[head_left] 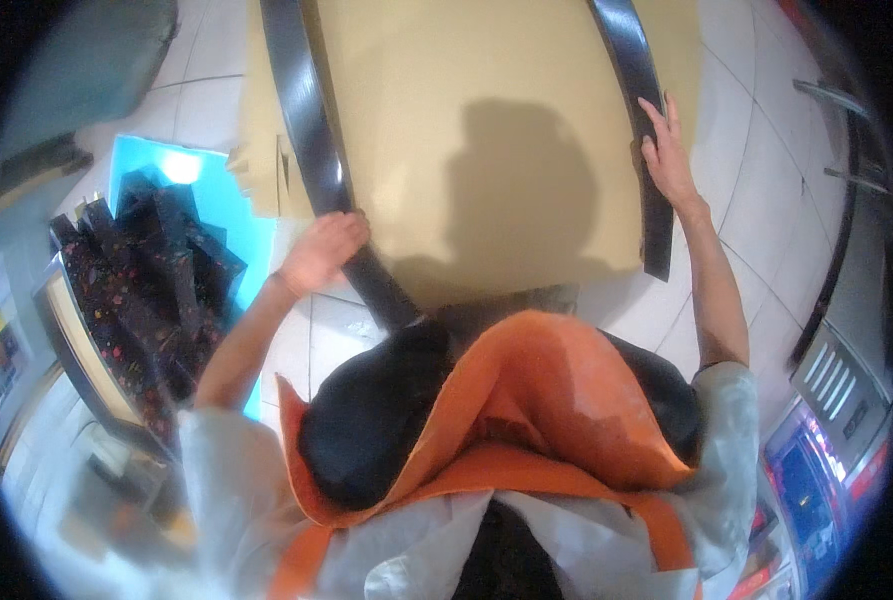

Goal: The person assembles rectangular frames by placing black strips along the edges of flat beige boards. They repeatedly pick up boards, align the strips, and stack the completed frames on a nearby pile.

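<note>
A large tan sheet (406, 150), looking like cardboard, lies before me with my shadow on it. One long, shiny black strip (301, 110) runs along its left side, and a second black strip (628, 55) along its right. My left hand (328, 250) is closed over the left strip near its close end, with the fingertips at the strip's inner edge. On the right strip's outer edge rests my right hand (669, 160), its fingers stretched and apart. The left strip's near end reaches down to my knee.
Left of the sheet, a pile of dark, speckled pieces (151, 290) lies by a bright blue sheet (251, 235). An orange apron (526, 400) covers my lap. Pale tiles (736, 170) make up the floor. A grey vented panel (838, 390) stands at the right.
</note>
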A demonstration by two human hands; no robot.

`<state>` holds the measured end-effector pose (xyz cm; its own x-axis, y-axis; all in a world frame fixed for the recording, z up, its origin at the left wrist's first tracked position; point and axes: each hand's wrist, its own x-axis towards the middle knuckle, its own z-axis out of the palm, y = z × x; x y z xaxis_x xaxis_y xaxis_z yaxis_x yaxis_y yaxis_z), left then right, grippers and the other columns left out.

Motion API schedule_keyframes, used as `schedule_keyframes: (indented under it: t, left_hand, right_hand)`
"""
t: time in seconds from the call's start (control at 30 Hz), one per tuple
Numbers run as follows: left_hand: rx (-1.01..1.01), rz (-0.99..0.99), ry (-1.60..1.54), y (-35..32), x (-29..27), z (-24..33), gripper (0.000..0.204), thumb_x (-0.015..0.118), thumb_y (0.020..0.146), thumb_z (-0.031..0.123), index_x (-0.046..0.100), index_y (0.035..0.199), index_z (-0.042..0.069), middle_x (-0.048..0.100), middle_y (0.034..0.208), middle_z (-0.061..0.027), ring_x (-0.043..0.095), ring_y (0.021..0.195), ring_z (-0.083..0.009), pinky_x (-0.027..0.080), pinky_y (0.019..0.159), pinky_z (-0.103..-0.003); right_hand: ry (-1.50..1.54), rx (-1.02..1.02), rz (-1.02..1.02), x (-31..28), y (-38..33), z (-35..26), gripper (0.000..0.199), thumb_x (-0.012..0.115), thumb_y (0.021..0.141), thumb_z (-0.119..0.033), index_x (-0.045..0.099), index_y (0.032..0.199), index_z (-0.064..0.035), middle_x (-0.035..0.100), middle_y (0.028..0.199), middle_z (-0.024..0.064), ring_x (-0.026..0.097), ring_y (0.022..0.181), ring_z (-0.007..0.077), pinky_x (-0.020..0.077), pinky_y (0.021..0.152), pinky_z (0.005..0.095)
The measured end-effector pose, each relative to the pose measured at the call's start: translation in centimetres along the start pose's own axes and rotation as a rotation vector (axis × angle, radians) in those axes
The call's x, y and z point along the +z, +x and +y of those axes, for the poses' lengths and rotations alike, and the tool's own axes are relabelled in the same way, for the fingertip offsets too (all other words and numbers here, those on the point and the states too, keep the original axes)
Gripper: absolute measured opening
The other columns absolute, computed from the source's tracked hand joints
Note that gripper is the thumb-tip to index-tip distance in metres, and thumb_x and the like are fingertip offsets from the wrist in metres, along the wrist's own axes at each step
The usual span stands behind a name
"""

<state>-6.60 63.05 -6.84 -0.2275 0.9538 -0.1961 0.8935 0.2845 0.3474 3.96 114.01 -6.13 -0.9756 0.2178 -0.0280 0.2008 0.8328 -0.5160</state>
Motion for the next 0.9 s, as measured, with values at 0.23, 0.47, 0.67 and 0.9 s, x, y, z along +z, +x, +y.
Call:
schedule_keyframes:
  t: [0.23, 0.47, 0.67, 0.9]
  left_hand:
    - [-0.169, 0.364, 0.010, 4.9, 0.7, 1.8, 0.027, 0.067, 0.069, 0.017, 0.057, 0.091, 0.005, 0.060, 0.089, -0.0100, 0.056, 0.091, -0.0237, 0.038, 0.086, -0.038]
    - [-0.234, 0.260, 0.170, 10.8, -0.3, 4.5, 0.017, 0.062, 0.075, 0.021, 0.051, 0.080, 0.009, 0.055, 0.075, -0.0066, 0.056, 0.071, -0.0211, 0.040, 0.071, -0.033]
    - [-0.185, 0.171, 0.079, 13.9, 0.4, 4.5, 0.015, 0.054, 0.079, 0.015, 0.046, 0.089, 0.007, 0.054, 0.078, -0.0082, 0.056, 0.065, -0.0212, 0.047, 0.053, -0.033]
    - [0.117, 0.138, 0.238, 15.5, -1.1, 4.1, 0.054, 0.051, 0.078, 0.009, 0.033, 0.129, 0.002, 0.052, 0.079, -0.0105, 0.059, 0.066, -0.0204, 0.051, 0.053, -0.029]
  right_hand:
    - [-0.213, -0.092, -0.305, -4.4, -7.1, 2.4, 0.058, 0.046, 0.080, 0.007, 0.037, 0.131, -0.0187, 0.029, 0.142, 0.0058, 0.034, 0.127, 0.0248, 0.0297, 0.108, 0.0337]
    - [-0.704, -0.391, -0.281, -4.6, -9.6, 4.2, 0.060, 0.054, 0.074, 0.001, 0.040, 0.127, -0.0235, 0.041, 0.131, 0.0000, 0.038, 0.120, 0.0220, 0.0318, 0.101, 0.0421]
    - [-0.419, -0.520, -0.246, -2.3, -4.8, 1.2, 0.030, 0.058, 0.063, -0.003, 0.059, 0.092, -0.0128, 0.057, 0.094, 0.0033, 0.049, 0.100, 0.0204, 0.0358, 0.089, 0.0364]
    - [-0.396, -0.507, -0.312, 1.9, -1.5, -1.2, 0.010, 0.054, 0.075, -0.013, 0.053, 0.084, -0.0093, 0.055, 0.081, 0.0061, 0.057, 0.077, 0.0238, 0.0464, 0.068, 0.0341]
